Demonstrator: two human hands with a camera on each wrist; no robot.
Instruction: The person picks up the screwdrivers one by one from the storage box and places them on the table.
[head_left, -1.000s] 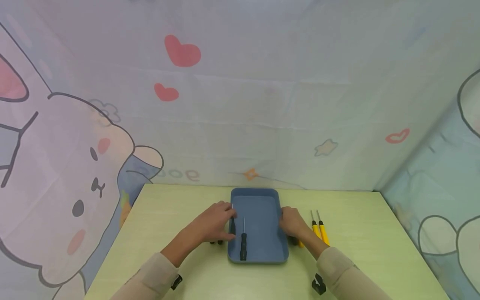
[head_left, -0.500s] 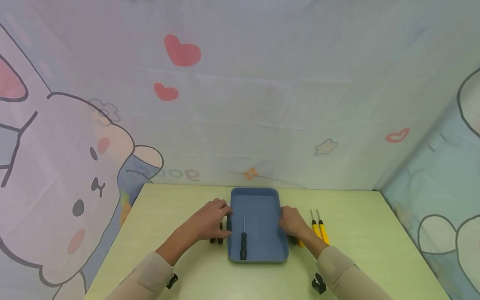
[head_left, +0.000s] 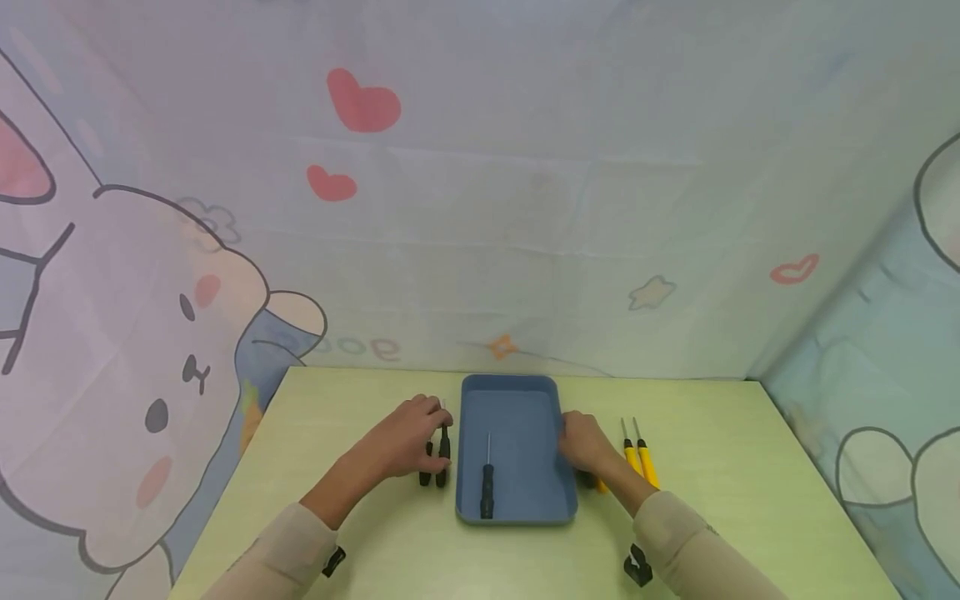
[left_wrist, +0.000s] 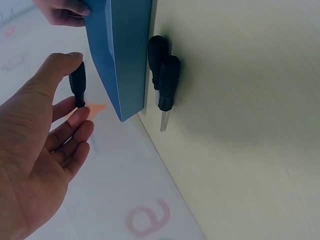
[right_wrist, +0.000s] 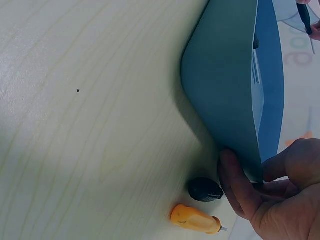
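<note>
Between thumb and fingers, my left hand (head_left: pixel 408 437) pinches a black-handled screwdriver (left_wrist: pixel 77 84), held above the table just left of the blue-grey tray (head_left: pixel 517 417). Two more black screwdrivers (left_wrist: pixel 170 80) lie on the table below it, beside the tray's left wall. Another black screwdriver (head_left: pixel 487 492) lies inside the tray, near its left side, shaft pointing away from me. My right hand (right_wrist: pixel 285 195) grips the tray's right rim, thumb on the inner side and fingers against the outer wall. The held screwdriver's shaft is mostly hidden in the left wrist view.
Two yellow screwdrivers (head_left: pixel 647 467) lie on the table right of the tray. Close under my right hand are a black handle (right_wrist: pixel 205 189) and a yellow handle (right_wrist: pixel 195 219). A patterned cloth (head_left: pixel 525 208) hangs behind the table's far edge (head_left: pixel 675 381).
My left hand has moved left with the screwdriver, from over the tray's left edge to above the table beside it. The right hand and tray have stayed put.
</note>
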